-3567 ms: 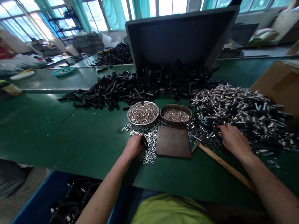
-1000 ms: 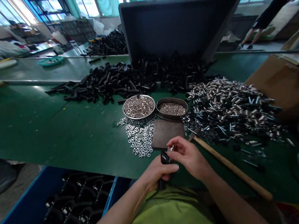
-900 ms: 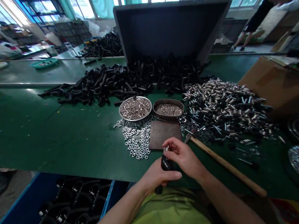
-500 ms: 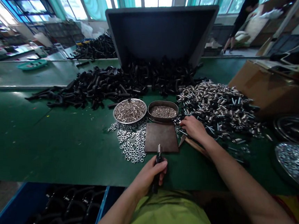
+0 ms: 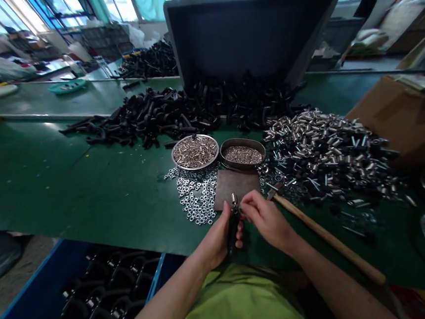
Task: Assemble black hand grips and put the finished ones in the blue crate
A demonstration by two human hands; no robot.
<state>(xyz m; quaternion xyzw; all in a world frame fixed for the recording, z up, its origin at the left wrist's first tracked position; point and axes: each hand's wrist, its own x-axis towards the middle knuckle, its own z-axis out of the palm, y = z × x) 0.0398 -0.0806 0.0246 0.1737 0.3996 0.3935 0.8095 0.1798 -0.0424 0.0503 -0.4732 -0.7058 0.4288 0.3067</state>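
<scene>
At the near edge of the brown plate (image 5: 238, 184), left hand (image 5: 217, 239) fingers clamp a black handle (image 5: 233, 228) upright. Right hand (image 5: 266, 220) fingers pinch its silver-tipped top. A hammer (image 5: 325, 236) lies right of the plate on the green worktop (image 5: 83, 188).

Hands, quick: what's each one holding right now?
Left hand: closed around the black handle, held upright over the table edge.
Right hand: fingertips pinched at the handle's silver tip; whether it holds a small part cannot be told.

Matt green table covering (image 5: 83, 188); shiny metal nuts (image 5: 196, 202); dull brown metal plate (image 5: 238, 187); smooth wooden hammer handle (image 5: 332, 242); black plastic handles (image 5: 172, 114).
</scene>
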